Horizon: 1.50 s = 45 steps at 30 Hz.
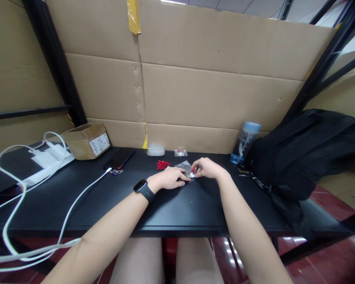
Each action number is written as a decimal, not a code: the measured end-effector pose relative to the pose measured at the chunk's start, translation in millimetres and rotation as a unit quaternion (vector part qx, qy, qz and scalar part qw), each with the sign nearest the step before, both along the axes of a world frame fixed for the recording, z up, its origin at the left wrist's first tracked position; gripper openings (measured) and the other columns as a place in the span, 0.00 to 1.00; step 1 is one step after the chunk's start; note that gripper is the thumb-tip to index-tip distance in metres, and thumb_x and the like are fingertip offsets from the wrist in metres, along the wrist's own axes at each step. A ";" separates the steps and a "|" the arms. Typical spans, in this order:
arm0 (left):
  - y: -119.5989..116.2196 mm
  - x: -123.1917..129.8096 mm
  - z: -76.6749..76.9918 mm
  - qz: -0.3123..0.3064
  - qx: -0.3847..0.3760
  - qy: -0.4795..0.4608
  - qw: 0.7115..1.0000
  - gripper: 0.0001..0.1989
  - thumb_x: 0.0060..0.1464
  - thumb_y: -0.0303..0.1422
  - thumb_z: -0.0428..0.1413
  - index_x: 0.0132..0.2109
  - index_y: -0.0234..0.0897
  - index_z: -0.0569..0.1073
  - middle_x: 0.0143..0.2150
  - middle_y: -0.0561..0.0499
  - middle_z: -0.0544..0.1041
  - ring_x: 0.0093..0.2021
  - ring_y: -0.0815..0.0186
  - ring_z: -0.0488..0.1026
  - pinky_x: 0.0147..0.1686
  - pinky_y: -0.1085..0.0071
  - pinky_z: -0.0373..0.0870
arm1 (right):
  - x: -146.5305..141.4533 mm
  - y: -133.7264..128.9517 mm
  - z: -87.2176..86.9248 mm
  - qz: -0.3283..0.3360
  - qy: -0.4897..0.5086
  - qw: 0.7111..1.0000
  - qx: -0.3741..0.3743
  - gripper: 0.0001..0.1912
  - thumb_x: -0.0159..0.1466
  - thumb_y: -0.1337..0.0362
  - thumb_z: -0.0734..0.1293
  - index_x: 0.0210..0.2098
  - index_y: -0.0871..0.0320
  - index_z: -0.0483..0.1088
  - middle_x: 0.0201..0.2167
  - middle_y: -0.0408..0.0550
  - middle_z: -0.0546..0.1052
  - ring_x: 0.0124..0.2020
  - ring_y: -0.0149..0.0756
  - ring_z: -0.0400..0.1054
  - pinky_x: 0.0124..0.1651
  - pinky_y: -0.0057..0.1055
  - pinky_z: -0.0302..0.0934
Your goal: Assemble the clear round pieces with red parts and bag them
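Note:
On the black table [106, 205], a small round silvery piece with red on it [192, 173] lies by a clear plastic bag [183, 165]. The fingertips of my right hand [207, 168] are closed on this piece from the right; its exact kind is too small to tell. My left hand [170, 178], with a dark watch on the wrist, rests low on the left side, fingers stretched out and touching the bag's edge. Just behind the left hand sits a small bunch of red pieces [162, 165]. Farther back lies another small clear packet with something red inside [180, 152].
A clear plastic case [156, 149] stands near the cardboard wall [180, 90]. To the left are an open cardboard box [87, 141], a dark phone [118, 159], a keyring [117, 172] and white cables [77, 209]. A water bottle [245, 142] and black backpack [310, 150] occupy the right.

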<state>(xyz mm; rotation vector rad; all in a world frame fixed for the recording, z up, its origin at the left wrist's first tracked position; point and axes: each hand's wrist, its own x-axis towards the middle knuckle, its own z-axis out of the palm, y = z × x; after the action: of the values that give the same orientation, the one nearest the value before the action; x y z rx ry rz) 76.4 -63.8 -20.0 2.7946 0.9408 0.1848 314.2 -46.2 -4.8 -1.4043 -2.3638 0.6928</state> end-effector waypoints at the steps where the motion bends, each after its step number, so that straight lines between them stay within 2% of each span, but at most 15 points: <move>1: 0.4 -0.4 -0.6 -0.003 0.002 -0.001 1.000 0.19 0.62 0.38 0.55 0.58 0.60 0.75 0.68 0.53 0.66 0.66 0.54 0.66 0.61 0.58 0.63 | -1.0 0.1 -0.4 0.004 -0.005 1.000 0.019 0.14 0.50 0.72 0.76 0.37 0.57 0.80 0.31 0.43 0.80 0.30 0.32 0.74 0.35 0.25 0.63; 7: -0.8 -0.8 -1.8 0.003 0.007 -0.005 1.000 0.19 0.62 0.38 0.55 0.58 0.62 0.74 0.70 0.53 0.64 0.69 0.52 0.60 0.63 0.52 0.60 | -16.0 2.4 -8.8 -0.005 -0.002 0.996 0.091 0.10 0.56 0.73 0.73 0.38 0.58 0.78 0.29 0.41 0.77 0.30 0.29 0.70 0.36 0.24 0.60; 12: -1.0 -1.7 -2.0 0.025 0.029 0.001 0.999 0.17 0.60 0.38 0.57 0.55 0.64 0.76 0.72 0.55 0.60 0.70 0.46 0.53 0.63 0.43 0.53 | -30.9 7.3 -19.9 -0.069 -0.050 0.975 0.203 0.11 0.59 0.66 0.75 0.41 0.52 0.76 0.41 0.45 0.74 0.43 0.35 0.68 0.40 0.27 0.58; 15: 2.0 -4.3 -0.6 0.037 0.038 0.009 0.999 0.15 0.60 0.37 0.56 0.51 0.62 0.79 0.69 0.57 0.64 0.68 0.46 0.55 0.62 0.45 0.54 | -36.3 9.0 -23.6 -0.106 -0.056 0.962 0.244 0.08 0.62 0.63 0.73 0.41 0.52 0.75 0.44 0.47 0.72 0.48 0.39 0.66 0.40 0.28 0.58; 18: 5.5 -8.1 3.0 0.045 0.042 0.009 0.998 0.16 0.58 0.30 0.54 0.48 0.56 0.80 0.60 0.55 0.74 0.66 0.49 0.59 0.60 0.50 0.57 | -34.4 10.3 -23.9 -0.108 -0.043 0.968 0.220 0.09 0.60 0.63 0.74 0.40 0.54 0.74 0.41 0.46 0.72 0.43 0.37 0.67 0.38 0.28 0.57; 22: 8.7 -12.8 5.3 0.061 0.056 -0.009 0.997 0.24 0.49 0.23 0.53 0.52 0.47 0.76 0.51 0.49 0.79 0.55 0.54 0.71 0.53 0.59 0.66 | -21.5 9.2 -18.6 -0.030 0.000 0.988 0.150 0.14 0.53 0.62 0.79 0.38 0.56 0.78 0.37 0.44 0.74 0.37 0.34 0.68 0.40 0.28 0.59; 24: 10.0 -14.1 3.4 0.075 0.068 0.001 0.995 0.26 0.47 0.24 0.53 0.54 0.44 0.74 0.51 0.46 0.77 0.52 0.53 0.71 0.50 0.59 0.67 | -15.3 6.8 -14.4 -0.004 0.011 0.990 0.137 0.13 0.55 0.61 0.78 0.39 0.55 0.80 0.39 0.47 0.75 0.39 0.36 0.69 0.44 0.30 0.61; 26: 10.9 -14.3 0.4 0.084 0.078 0.015 0.993 0.24 0.49 0.26 0.54 0.53 0.44 0.75 0.53 0.45 0.76 0.54 0.51 0.70 0.50 0.57 0.67 | -11.7 4.0 -10.7 0.019 0.000 0.992 0.126 0.10 0.57 0.66 0.75 0.40 0.54 0.81 0.43 0.49 0.75 0.43 0.38 0.70 0.50 0.32 0.61; 29: 11.3 -13.4 -2.7 0.104 0.089 0.006 0.991 0.20 0.51 0.30 0.54 0.51 0.45 0.77 0.53 0.44 0.75 0.55 0.49 0.68 0.51 0.55 0.65 | -11.3 1.2 -7.9 0.054 -0.029 0.993 0.101 0.17 0.55 0.77 0.70 0.40 0.53 0.81 0.49 0.47 0.76 0.48 0.39 0.71 0.54 0.32 0.61; 33: 11.5 -12.6 -2.4 0.138 0.102 -0.015 0.985 0.16 0.52 0.35 0.57 0.49 0.45 0.77 0.48 0.45 0.77 0.53 0.50 0.68 0.52 0.54 0.63 | -15.4 2.4 -10.7 0.025 -0.053 0.993 0.102 0.24 0.51 0.79 0.68 0.43 0.52 0.80 0.44 0.45 0.78 0.44 0.38 0.71 0.48 0.30 0.62; 35: 11.7 -12.9 -1.8 0.149 0.111 -0.028 0.982 0.13 0.54 0.36 0.57 0.47 0.45 0.78 0.47 0.46 0.77 0.53 0.51 0.68 0.53 0.55 0.62 | -17.7 4.1 -13.5 0.005 -0.056 0.992 0.109 0.22 0.51 0.76 0.70 0.43 0.52 0.80 0.43 0.45 0.78 0.43 0.39 0.71 0.47 0.30 0.62; 40: 10.6 -14.1 -0.2 0.158 0.125 -0.042 0.979 0.09 0.59 0.38 0.55 0.43 0.46 0.79 0.46 0.47 0.77 0.52 0.52 0.68 0.52 0.56 0.61 | -22.4 4.5 -17.8 0.011 -0.071 0.989 0.125 0.18 0.53 0.71 0.73 0.43 0.53 0.79 0.47 0.50 0.75 0.48 0.44 0.68 0.52 0.34 0.60; 45: 11.0 -10.7 1.6 0.181 0.118 -0.069 0.974 0.10 0.60 0.37 0.53 0.40 0.45 0.80 0.43 0.49 0.80 0.49 0.55 0.71 0.50 0.59 0.63 | -24.6 3.6 -19.8 -0.015 -0.056 0.989 0.133 0.15 0.55 0.67 0.76 0.43 0.52 0.78 0.48 0.50 0.72 0.51 0.45 0.64 0.54 0.38 0.59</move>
<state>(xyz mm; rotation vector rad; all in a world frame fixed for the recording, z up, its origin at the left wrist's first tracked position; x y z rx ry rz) 65.7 -52.8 -18.4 2.7395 1.4704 0.5689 289.6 -42.7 -24.6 -1.3894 -2.4064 0.2833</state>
